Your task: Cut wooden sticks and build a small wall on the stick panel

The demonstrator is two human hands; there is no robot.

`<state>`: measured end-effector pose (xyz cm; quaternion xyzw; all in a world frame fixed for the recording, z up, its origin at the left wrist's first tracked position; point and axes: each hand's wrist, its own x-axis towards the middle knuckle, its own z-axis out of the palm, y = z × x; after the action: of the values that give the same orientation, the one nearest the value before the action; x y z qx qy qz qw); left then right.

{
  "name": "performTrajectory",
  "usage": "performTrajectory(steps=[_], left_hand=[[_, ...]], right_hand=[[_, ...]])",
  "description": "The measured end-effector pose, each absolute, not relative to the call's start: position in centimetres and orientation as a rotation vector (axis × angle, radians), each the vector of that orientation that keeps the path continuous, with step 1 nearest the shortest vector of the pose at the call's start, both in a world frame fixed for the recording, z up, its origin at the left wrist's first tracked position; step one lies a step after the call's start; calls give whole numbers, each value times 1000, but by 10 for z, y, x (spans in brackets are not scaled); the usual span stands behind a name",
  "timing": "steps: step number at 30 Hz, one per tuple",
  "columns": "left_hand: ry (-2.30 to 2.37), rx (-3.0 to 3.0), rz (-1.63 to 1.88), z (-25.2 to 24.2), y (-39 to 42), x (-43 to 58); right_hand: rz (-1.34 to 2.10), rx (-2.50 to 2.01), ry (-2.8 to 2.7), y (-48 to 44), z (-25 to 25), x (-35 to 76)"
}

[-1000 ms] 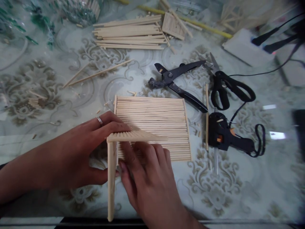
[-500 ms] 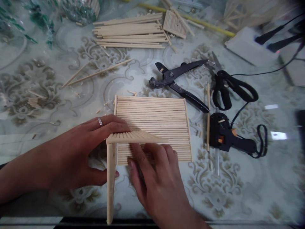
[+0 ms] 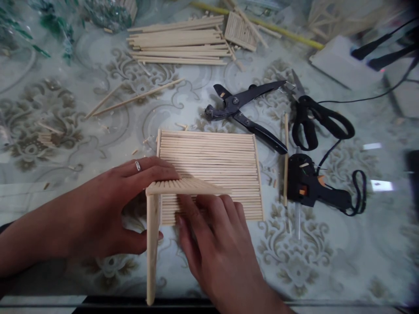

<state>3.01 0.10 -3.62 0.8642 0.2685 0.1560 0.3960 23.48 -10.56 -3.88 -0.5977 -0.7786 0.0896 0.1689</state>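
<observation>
Two joined panels of thin wooden sticks (image 3: 151, 248) stand upright at a corner, seen edge-on from above. My left hand (image 3: 131, 209) grips this corner from outside, its fingers along the back of the far panel and its thumb at the side panel. My right hand (image 3: 216, 240) is on the inner side, fingers bent against the far panel and thumb low near its foot; the fingertips are partly hidden. Beneath and behind lies a flat rectangular panel of wooden sticks (image 3: 209, 152), framed by a stick at each short end.
Black cutting pliers (image 3: 238, 104), scissors (image 3: 307, 122) and a black glue gun (image 3: 306, 183) lie to the right. At the back are a stack of wooden sticks (image 3: 180, 41) and a small stick panel (image 3: 240, 32). A white box (image 3: 343, 61) with cords stands back right.
My right hand's fingers have shifted very slightly against the upright panel. The left hand and the panels hold almost the same position.
</observation>
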Motion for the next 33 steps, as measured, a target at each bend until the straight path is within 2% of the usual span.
performTrajectory(steps=[19,33], left_hand=[[683,2194,173,-22,7,31],[663,2164,209,-21,8,33]], right_hand=[[193,-1765,-2323,-102,-39,228],[182,-1708,-2408,-100,-35,227]])
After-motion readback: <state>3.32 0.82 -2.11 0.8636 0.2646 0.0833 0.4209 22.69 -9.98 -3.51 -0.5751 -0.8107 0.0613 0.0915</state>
